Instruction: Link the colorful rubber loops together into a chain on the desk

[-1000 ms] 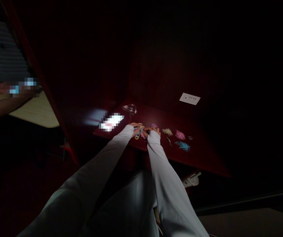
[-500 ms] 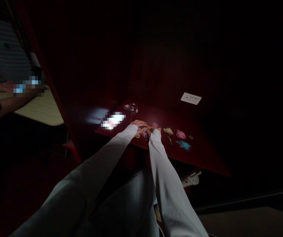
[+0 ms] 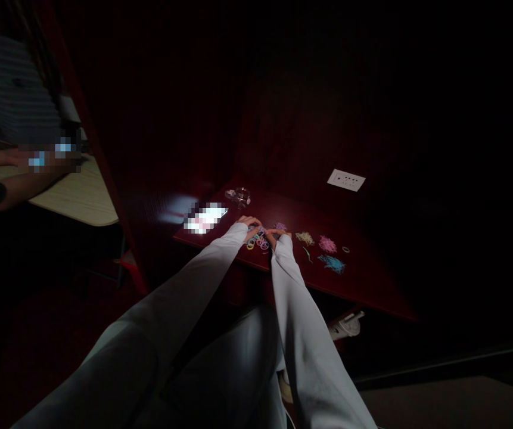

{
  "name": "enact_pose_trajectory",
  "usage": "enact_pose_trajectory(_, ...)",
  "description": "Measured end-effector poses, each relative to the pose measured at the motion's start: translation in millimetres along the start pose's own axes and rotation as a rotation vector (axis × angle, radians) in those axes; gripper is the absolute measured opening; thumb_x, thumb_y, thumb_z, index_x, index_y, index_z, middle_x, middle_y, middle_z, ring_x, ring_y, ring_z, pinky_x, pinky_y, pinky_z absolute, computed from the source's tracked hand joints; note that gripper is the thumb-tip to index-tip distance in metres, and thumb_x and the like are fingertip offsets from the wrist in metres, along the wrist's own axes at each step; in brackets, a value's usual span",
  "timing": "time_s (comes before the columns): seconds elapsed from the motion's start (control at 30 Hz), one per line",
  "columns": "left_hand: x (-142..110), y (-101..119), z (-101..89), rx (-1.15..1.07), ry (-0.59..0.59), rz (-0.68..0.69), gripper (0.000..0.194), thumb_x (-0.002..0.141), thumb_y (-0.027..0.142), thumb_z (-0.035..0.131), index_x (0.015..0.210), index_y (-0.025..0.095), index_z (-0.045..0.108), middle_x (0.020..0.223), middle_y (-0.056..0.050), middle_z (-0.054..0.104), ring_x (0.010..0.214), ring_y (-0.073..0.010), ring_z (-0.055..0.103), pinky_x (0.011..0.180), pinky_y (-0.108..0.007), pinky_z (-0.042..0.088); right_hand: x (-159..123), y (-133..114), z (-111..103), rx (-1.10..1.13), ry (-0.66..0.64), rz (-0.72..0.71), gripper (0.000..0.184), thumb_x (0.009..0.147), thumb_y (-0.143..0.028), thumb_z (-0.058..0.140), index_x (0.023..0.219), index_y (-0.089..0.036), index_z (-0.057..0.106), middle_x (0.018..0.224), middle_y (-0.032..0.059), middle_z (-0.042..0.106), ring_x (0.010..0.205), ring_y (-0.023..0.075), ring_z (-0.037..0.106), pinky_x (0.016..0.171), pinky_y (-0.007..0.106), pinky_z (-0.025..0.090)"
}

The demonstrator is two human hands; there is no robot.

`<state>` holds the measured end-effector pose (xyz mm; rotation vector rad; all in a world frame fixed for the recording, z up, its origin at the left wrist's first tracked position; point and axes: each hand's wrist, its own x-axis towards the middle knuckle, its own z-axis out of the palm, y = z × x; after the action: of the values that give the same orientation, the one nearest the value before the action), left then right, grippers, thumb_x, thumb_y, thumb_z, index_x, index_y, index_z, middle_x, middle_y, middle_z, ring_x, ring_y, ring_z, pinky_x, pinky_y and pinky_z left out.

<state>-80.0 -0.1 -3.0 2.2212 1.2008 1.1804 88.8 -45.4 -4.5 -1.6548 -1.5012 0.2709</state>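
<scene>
Over the dark red table my left hand (image 3: 249, 223) and my right hand (image 3: 280, 235) are close together, their fingers bent inward and nearly meeting. A light purple rubber band (image 3: 263, 230) shows between the fingertips, and both hands seem to pinch it, though it is small and dim. Just below them lies a loose heap of mixed-colour rubber bands (image 3: 251, 243), partly covered by my hands. Beyond my right hand sits a purple pile (image 3: 279, 226). To its right are a cream-yellow pile (image 3: 304, 238), a pink pile (image 3: 327, 243) and a blue pile (image 3: 333, 264).
A lit phone (image 3: 205, 218) lies at the table's left, with a clear glass-like jar (image 3: 242, 196) behind it. A green strip (image 3: 307, 255) and a single band (image 3: 345, 249) lie at right. A socket plate (image 3: 346, 180) is on the wall. Another person's arm (image 3: 28, 185) rests on a pale table (image 3: 81, 199).
My hands have shifted slightly apart, uncovering more of the mixed heap, and a light purple band now shows between the fingertips. The piles stay put.
</scene>
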Motion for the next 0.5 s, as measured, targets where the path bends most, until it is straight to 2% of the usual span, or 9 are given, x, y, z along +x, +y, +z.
enact_pose_trajectory(0.17,-1.5,4.4,-0.7,0.015,-0.049,0.026,0.028,0.096,0.031,0.058,0.118,0.031,0.074,0.120,-0.001,0.075,0.116,-0.0231,0.061,0.109,-0.039,0.046,2.2,1.4,1.5,0.001,-0.007,-0.015,0.017,0.091,-0.037,0.064,0.086,-0.025,0.074,0.098,0.0078,0.073,0.106,0.0274,0.058,0.100,0.043,0.049)
enact_pose_trajectory(0.27,-2.3,6.6,-1.7,0.057,-0.113,0.037,0.026,0.096,0.029,0.059,0.114,0.030,0.077,0.118,-0.001,0.076,0.118,-0.0242,0.059,0.111,-0.041,0.043,3.4,3.5,3.3,0.009,-0.004,-0.022,0.014,0.090,-0.034,0.066,0.084,-0.025,0.074,0.097,0.0083,0.074,0.105,0.0270,0.058,0.101,0.044,0.048)
enact_pose_trajectory(0.37,-0.6,5.7,-1.5,0.076,-0.112,0.015,0.022,0.094,0.029,0.062,0.108,0.027,0.079,0.113,-0.003,0.076,0.118,-0.0253,0.060,0.110,-0.042,0.044,4.0,5.4,5.5,0.024,0.002,-0.025,0.010,0.088,-0.032,0.069,0.083,-0.024,0.074,0.095,0.0078,0.074,0.103,0.0265,0.059,0.100,0.043,0.048)
enact_pose_trajectory(0.5,3.5,-1.1,0.0,0.033,-0.121,-0.013,0.021,0.089,0.027,0.067,0.106,0.026,0.079,0.101,-0.004,0.076,0.112,-0.0240,0.061,0.103,-0.036,0.048,3.7,5.4,7.4,0.045,0.026,-0.005,0.011,0.086,-0.031,0.069,0.082,-0.022,0.074,0.093,0.0071,0.072,0.102,0.0264,0.057,0.097,0.042,0.047)
